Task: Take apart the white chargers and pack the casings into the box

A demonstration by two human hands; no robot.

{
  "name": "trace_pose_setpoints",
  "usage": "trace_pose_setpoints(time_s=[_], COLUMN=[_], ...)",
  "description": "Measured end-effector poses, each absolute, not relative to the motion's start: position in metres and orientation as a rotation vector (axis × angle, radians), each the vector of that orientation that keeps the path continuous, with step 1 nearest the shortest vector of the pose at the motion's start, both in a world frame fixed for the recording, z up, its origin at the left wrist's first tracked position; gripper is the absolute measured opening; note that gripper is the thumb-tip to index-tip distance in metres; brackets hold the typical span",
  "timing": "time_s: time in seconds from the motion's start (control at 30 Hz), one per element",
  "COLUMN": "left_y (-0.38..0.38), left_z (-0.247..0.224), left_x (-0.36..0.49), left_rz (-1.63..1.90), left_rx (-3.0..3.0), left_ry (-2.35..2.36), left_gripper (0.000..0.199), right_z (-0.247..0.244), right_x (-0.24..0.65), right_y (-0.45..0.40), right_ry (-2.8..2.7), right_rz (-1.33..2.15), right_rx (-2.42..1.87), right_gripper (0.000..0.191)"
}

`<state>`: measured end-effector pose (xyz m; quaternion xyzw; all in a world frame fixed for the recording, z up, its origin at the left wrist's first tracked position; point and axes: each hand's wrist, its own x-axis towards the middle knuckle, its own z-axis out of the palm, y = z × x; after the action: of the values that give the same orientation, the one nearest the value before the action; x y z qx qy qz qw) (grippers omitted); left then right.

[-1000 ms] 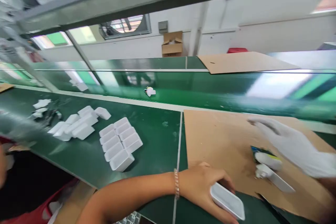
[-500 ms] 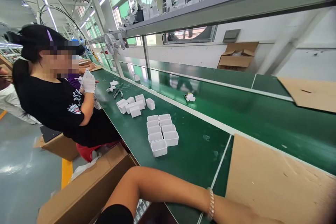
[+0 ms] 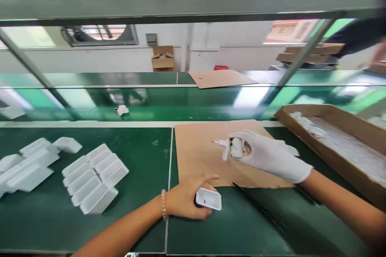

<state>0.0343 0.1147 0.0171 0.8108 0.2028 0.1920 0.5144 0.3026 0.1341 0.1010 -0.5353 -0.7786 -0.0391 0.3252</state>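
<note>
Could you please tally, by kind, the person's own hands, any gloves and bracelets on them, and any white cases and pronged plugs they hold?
Hands: 2, left hand and right hand
Glove: 1
Bracelet: 1
White case: 1
Pronged plug: 1
Total: 6

White box (image 3: 210, 199), hollow inside showing, in left hand (image 3: 187, 199); white plug piece (image 3: 224, 150), pins (image 3: 215, 141) pointing left, in right hand (image 3: 261, 150).

White box (image 3: 208, 199) in left hand (image 3: 187, 200), plug (image 3: 224, 143) in right hand (image 3: 263, 152).
</note>
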Motion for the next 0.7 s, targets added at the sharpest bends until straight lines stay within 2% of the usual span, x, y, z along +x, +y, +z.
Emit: trace_pose_setpoints(time_s=[0.07,0.13,0.23,0.37,0.43,0.5,0.6,0.7], left_y=[0.113,0.111,0.11,0.11,0.111,0.111,0.109,0.104], left_z=[0.021,0.026,0.029,0.028,0.027,0.027,0.031,0.037], left_x=[0.033,0.033,0.034,0.033,0.032,0.031,0.028,0.027], left_rz=[0.446,0.424,0.402,0.392,0.381,0.374,0.341,0.236], left_rx=[1.939,1.949,1.961,1.941,1.926,1.912,1.919,1.978], left_ry=[0.502,0.529,0.532,0.499,0.493,0.48,0.474,0.504], left_gripper=[0.082,0.077,0.071,0.072,0.074,0.075,0.079,0.075], right_z=[0.097,0.094,0.094,0.101,0.104,0.105,0.1,0.09], right_x=[0.3,0.292,0.281,0.275,0.273,0.271,0.27,0.268], right_y=[0.121,0.11,0.097,0.086,0.085,0.085,0.087,0.09], right_ry=[-2.047,-2.005,-2.033,-2.009,-1.859,-1.66,-1.356,-1.037], right_rz=[-0.162,-0.205,-0.172,0.006,0.24,0.619,1.262,1.668], right_rx=[-1.455,-1.443,-1.341,-1.323,-1.426,-1.451,-1.161,-0.84], right_gripper=[0.038,0.048,0.042,0.036,0.041,0.048,0.054,0.054])
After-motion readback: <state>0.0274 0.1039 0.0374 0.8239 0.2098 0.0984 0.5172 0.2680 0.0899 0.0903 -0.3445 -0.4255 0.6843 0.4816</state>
